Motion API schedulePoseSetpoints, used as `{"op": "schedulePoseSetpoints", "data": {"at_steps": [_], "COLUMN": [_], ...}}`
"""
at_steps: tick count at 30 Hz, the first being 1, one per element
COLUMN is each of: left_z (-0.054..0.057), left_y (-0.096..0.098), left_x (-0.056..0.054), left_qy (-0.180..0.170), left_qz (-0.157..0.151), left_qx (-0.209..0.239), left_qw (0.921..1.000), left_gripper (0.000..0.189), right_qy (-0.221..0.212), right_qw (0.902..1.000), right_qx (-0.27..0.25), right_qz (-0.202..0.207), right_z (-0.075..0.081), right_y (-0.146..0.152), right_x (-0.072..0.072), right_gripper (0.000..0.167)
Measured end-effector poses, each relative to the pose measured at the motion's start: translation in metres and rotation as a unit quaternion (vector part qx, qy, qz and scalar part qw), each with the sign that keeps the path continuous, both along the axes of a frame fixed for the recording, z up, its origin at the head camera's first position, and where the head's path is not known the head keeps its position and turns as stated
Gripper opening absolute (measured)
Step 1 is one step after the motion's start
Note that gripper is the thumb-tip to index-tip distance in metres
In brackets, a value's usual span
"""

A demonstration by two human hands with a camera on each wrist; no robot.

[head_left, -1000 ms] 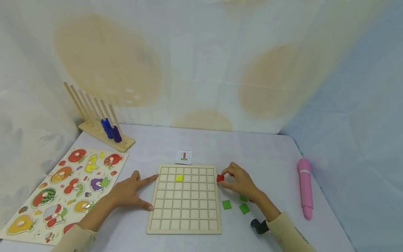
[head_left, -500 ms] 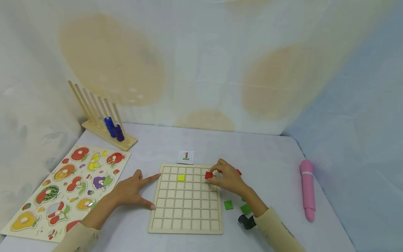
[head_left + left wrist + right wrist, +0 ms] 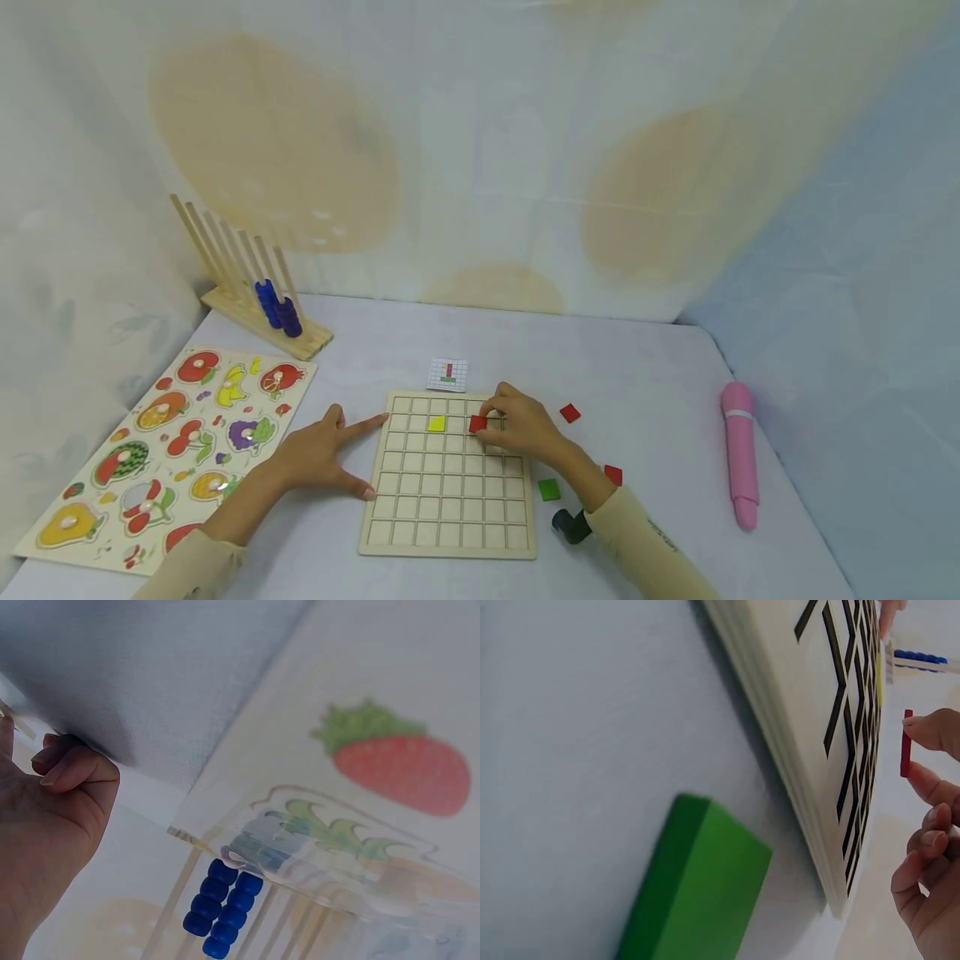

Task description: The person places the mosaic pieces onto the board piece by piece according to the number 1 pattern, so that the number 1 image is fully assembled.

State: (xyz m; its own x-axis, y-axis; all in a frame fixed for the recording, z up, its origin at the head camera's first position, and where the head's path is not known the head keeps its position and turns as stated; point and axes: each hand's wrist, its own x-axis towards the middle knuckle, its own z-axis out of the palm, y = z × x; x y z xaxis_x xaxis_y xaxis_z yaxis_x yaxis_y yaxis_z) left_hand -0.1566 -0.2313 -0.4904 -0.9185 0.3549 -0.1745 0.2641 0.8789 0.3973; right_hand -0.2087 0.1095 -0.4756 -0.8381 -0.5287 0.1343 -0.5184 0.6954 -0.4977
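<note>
A wooden grid board (image 3: 448,533) lies flat on the table, with a yellow tile (image 3: 437,423) in its second row. My right hand (image 3: 522,427) pinches a red square tile (image 3: 477,425) between thumb and forefinger over the same row, right of the yellow one. In the right wrist view the red tile (image 3: 906,744) appears edge-on, above the board's surface. My left hand (image 3: 318,454) has thumb and forefinger spread, their tips at the board's left edge; its other fingers curl in the left wrist view. Behind the board lies a small pattern card (image 3: 448,375).
Right of the board lie a green tile (image 3: 549,489) and red tiles (image 3: 570,413). A fruit puzzle board (image 3: 168,458) and a wooden peg stand (image 3: 262,321) with blue beads are on the left. A pink pen-shaped object (image 3: 741,454) lies far right.
My right hand has carried the red tile leftward from beside the board to over its second row. The left hand keeps its place at the board's edge. The whole head view has shifted slightly.
</note>
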Motion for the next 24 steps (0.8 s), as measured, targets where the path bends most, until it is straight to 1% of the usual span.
{"op": "schedulePoseSetpoints", "data": {"at_steps": [4,8,10,13,16,20,24], "left_z": [-0.002,-0.003,-0.003,-0.001,-0.001,0.001,0.000], "left_y": [0.000,-0.001,-0.001,-0.001,-0.001,0.000,0.000], "left_x": [-0.001,-0.001,-0.002,-0.002,-0.002,-0.001,0.000], "left_qy": [-0.004,-0.002,0.001,0.001,-0.003,-0.010,-0.012], "left_qz": [0.002,0.004,0.003,0.003,0.004,0.006,0.008], "left_qx": [0.001,-0.003,-0.003,-0.005,-0.008,-0.006,-0.004], "left_qw": [1.0000,1.0000,1.0000,1.0000,1.0000,0.9999,0.9999], "left_gripper": [0.112,0.113,0.113,0.113,0.113,0.113,0.113], "right_qy": [0.004,0.018,0.031,0.037,0.029,0.015,0.012], "right_qw": [0.9997,0.9981,0.9962,0.9944,0.9949,0.9973,0.9986], "right_qx": [0.021,0.056,0.079,0.097,0.096,0.072,0.051], "right_qz": [0.010,0.018,0.019,0.015,0.012,0.007,-0.001], "right_z": [-0.002,-0.003,-0.004,-0.003,-0.004,-0.009,-0.014], "right_y": [-0.012,-0.023,-0.027,-0.030,-0.032,-0.031,-0.030], "right_x": [-0.004,-0.007,-0.008,-0.007,-0.005,-0.004,-0.004], "right_gripper": [0.021,0.024,0.025,0.027,0.027,0.029,0.029]}}
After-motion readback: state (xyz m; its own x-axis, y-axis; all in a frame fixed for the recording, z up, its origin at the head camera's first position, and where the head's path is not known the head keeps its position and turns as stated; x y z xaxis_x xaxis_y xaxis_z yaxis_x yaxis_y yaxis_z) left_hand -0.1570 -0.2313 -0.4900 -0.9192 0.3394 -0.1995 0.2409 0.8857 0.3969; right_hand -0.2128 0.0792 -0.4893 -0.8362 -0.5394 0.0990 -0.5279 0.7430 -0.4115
